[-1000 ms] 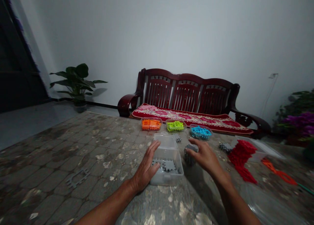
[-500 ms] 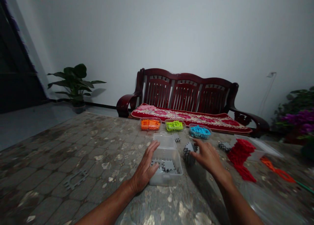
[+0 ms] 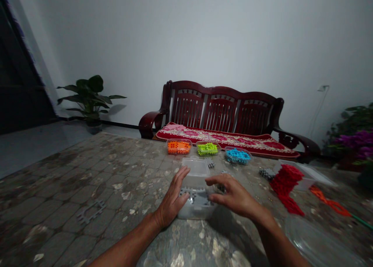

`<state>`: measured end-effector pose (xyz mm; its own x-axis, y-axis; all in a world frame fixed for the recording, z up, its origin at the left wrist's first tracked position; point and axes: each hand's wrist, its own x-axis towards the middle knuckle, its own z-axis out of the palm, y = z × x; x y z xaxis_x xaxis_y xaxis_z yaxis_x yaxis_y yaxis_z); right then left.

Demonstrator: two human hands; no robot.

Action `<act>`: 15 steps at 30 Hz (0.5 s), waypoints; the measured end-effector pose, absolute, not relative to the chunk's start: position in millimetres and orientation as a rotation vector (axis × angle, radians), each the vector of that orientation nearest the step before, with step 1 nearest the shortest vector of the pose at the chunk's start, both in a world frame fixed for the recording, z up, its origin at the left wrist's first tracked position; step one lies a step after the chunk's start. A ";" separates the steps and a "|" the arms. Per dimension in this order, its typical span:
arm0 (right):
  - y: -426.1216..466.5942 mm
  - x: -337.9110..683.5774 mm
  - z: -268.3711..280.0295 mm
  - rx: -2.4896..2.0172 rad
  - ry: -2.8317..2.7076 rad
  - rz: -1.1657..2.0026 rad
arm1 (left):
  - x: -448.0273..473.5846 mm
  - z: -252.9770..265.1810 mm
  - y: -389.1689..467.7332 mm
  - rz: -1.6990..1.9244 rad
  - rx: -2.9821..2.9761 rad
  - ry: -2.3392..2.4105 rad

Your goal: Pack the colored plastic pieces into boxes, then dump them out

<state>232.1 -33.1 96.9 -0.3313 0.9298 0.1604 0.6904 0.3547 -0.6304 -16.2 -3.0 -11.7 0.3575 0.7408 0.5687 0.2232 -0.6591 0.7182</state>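
Observation:
A clear plastic box (image 3: 194, 212) stands in front of me, its lid (image 3: 195, 166) folded back, with grey toothed plastic pieces (image 3: 201, 197) inside. My left hand (image 3: 171, 199) holds the box's left side, thumb over the rim and fingers stretched along the wall. Over the right rim is my right hand (image 3: 231, 195), its thumb and forefinger apart and nothing clearly held between them. More grey pieces (image 3: 220, 187) show in the gap between those fingers, mostly hidden behind the hand. A separate grey piece (image 3: 211, 163) lies beside the lid.
Behind the box are tubs of orange pieces (image 3: 178, 147), green pieces (image 3: 207, 149) and blue pieces (image 3: 238, 156). To the right are a red stack (image 3: 287, 183), another box (image 3: 305, 177), orange pieces (image 3: 329, 201) and a clear lid (image 3: 320, 239). A grey frame (image 3: 91, 212) lies left.
My right hand has moved left from beside the grey stack to the box's right rim. My left hand and the box have stayed in place.

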 end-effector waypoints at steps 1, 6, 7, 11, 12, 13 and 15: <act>-30.2 237.4 96.7 -1.423 -2.103 0.624 | -16.2 -12.1 -2.7 1.273 2.091 0.835; -13.4 267.6 89.1 -1.626 -1.980 0.331 | -16.4 -12.9 -2.2 1.280 2.084 0.830; -11.5 271.6 87.2 -1.685 -1.974 0.263 | -16.4 -12.8 -2.2 1.285 2.085 0.825; -10.2 275.5 83.7 -1.926 -2.024 0.086 | -16.6 -11.8 -2.7 1.295 2.097 0.816; -10.6 274.5 83.7 -1.966 -2.044 0.050 | -16.6 -11.5 -2.9 1.295 2.100 0.815; -11.0 273.3 83.8 -1.997 -2.062 0.012 | -16.6 -11.1 -3.0 1.293 2.103 0.814; -11.1 271.7 83.8 -2.042 -2.085 -0.051 | -16.5 -10.7 -3.2 1.292 2.105 0.812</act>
<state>271.7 -11.1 83.8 -0.0086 0.9833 0.1819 0.9910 0.0327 -0.1297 -16.5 -3.2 -10.7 0.3603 0.7257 0.5861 0.2131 -0.6758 0.7056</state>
